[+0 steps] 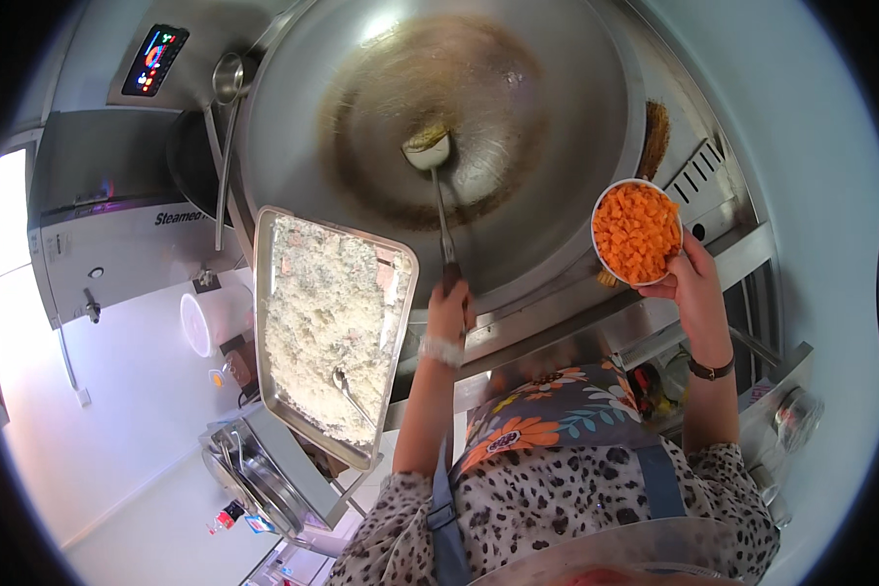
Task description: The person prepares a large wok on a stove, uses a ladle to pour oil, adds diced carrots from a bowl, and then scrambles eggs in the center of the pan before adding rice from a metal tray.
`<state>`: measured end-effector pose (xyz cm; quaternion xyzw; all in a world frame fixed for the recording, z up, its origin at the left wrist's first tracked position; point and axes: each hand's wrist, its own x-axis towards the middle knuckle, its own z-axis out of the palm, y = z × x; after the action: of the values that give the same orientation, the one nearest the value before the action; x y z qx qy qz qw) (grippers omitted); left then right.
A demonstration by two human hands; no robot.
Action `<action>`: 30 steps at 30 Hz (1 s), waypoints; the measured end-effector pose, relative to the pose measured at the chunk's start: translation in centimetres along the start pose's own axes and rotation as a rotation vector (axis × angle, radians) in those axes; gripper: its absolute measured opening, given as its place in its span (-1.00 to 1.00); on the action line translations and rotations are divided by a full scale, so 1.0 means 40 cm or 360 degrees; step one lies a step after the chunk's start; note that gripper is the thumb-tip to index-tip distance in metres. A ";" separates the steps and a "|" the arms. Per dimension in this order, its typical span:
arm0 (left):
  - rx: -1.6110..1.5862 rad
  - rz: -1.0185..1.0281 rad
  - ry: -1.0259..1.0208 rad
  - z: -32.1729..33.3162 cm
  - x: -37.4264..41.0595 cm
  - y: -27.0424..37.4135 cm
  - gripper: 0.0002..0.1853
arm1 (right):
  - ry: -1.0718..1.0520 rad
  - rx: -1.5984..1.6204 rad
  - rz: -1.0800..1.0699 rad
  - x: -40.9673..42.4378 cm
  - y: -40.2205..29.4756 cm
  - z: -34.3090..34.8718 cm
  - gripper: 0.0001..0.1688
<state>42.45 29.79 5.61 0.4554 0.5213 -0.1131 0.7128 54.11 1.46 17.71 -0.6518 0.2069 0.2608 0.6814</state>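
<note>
My left hand [450, 313] grips the dark handle of a long metal wok spatula [443, 220]. Its blade rests in the bottom of a very large metal wok [557, 242], beside a small pool of yellowish oil [431, 135]. In my right hand [692, 282] is a white bowl [595, 238] heaped with diced carrot [636, 231], held over the wok's right rim. The bowl hides part of that rim. To the left of my left arm, a metal tray [412, 275] holds loose white rice [322, 322] with a metal spoon [351, 395] stuck in it.
A metal ladle [228, 80] lies at the wok's left rim, near a lit control panel [155, 60]. A brush [655, 139] lies right of the wok. A steel steamer cabinet [117, 249] stands at far left, and a white tub [199, 324] sits below it.
</note>
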 end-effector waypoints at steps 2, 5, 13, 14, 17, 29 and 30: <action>0.0047 0.0044 -0.0141 0.050 0.107 0.047 -0.92 | -0.0023 -0.0030 0.0025 0.004 0.005 0.007 -0.47; 0.0039 0.0205 -0.0291 0.148 0.236 0.077 -0.90 | -0.0013 -0.0059 0.0031 -0.004 0.010 0.023 -0.47; 0.0139 -0.0071 -0.0600 0.079 -0.013 0.030 -0.80 | 0.0046 -0.0071 -0.0004 -0.006 0.002 0.006 -0.48; 0.0065 -0.0146 -0.0591 0.047 -0.076 0.025 -0.80 | 0.0034 -0.0083 0.0004 -0.005 -0.002 -0.004 -0.48; -0.0011 -0.0346 -0.0225 -0.033 -0.199 -0.016 -0.82 | 0.0042 -0.0048 0.0002 -0.005 -0.010 -0.011 -0.49; -0.0214 -0.0115 -0.0425 0.133 0.073 0.118 -0.83 | -0.0014 -0.0272 -0.0072 0.005 -0.022 -0.023 -0.52; -0.0301 -0.0190 -0.0529 0.141 0.063 0.121 -0.78 | -0.0041 -0.0277 -0.0054 0.011 -0.034 -0.021 -0.50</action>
<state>50.21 28.98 6.30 0.3297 0.4308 -0.1794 0.8207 55.34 0.65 18.43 -0.7085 0.1636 0.2745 0.6292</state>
